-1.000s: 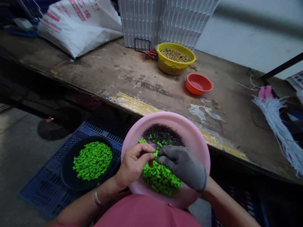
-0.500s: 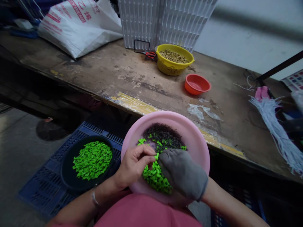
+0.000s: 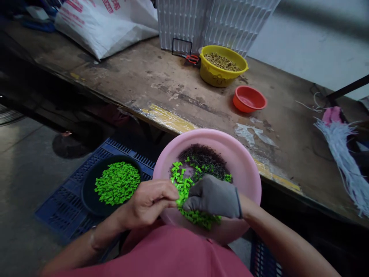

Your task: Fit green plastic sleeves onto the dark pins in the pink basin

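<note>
A pink basin (image 3: pixel 245 161) rests on my lap, holding a heap of small green plastic pieces (image 3: pixel 184 184) and a dark tangle of fine black bits (image 3: pixel 203 157). My bare left hand (image 3: pixel 147 202) is closed in a pinch at the basin's near left rim, on something too small to make out. My right hand (image 3: pixel 215 198), in a grey glove, is curled closed over the green pieces, its fingertips meeting those of the left hand. A black bowl (image 3: pixel 89 196) full of green pieces sits to the left on a blue crate (image 3: pixel 63 207).
A worn wooden bench (image 3: pixel 161 84) runs across the view. On it stand a yellow bowl (image 3: pixel 221 73) of small rings, an orange bowl (image 3: pixel 249 99), red-handled scissors (image 3: pixel 191 58), a white printed sack (image 3: pixel 106 19), white ribbed trays (image 3: pixel 213 21) and a bundle of white strips (image 3: pixel 343 154).
Both hands have drawn back toward the basin's near rim and lower in the view. The view has shifted slightly, so the bench items sit a little further right.
</note>
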### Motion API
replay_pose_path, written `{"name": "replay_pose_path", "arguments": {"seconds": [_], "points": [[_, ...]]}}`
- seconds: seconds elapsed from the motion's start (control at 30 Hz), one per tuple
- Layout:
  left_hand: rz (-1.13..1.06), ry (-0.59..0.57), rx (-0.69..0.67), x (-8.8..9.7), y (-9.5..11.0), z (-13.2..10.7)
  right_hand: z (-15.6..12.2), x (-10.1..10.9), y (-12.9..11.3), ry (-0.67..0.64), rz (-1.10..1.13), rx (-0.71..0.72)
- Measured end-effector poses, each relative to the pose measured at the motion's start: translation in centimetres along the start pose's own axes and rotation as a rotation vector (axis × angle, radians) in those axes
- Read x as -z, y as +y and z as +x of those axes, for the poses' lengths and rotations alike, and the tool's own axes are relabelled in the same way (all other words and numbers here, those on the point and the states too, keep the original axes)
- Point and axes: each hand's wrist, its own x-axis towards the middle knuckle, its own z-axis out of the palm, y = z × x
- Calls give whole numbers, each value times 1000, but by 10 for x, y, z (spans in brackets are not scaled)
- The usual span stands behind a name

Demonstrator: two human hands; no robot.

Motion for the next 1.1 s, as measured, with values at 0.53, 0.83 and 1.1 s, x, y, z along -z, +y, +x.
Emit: {"name": "replay_pose_path", "arguments": {"seconds": [0.53, 0.83, 1.1], "points": [[710, -87, 97, 38, 10, -17, 76, -66, 13, -121, -658, -10], [888, -521, -72, -29, -17, 13, 71, -75, 28, -114, -636, 107], [905, -524, -86, -33, -25, 22, 67, -68, 29, -76, -525, 102]]}}
